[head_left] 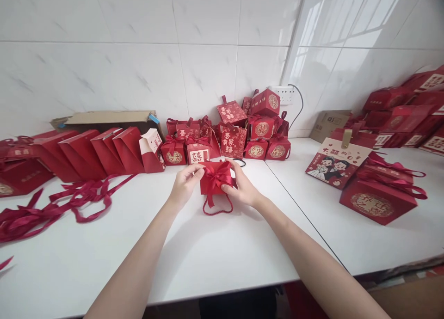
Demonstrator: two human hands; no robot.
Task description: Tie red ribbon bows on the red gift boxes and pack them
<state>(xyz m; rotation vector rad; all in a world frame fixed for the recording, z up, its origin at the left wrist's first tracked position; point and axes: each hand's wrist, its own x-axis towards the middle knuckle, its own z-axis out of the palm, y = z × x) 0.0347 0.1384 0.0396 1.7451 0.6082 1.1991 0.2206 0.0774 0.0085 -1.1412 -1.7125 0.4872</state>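
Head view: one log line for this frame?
left hand: pinching ribbon bow | right hand: gripping small red box | loose ribbons: on table, left

There is one small red box point(212, 182) with a bow, plus about a dozen similar gift boxes point(232, 141). About six folded red bags point(104, 152) stand in a row. There are two cardboard cartons point(104, 118), one tangle of loose ribbons point(52, 208), one illustrated bag point(333, 164), one large ribboned box point(371, 205), and a far stack of red boxes point(398, 111) too crowded to count.
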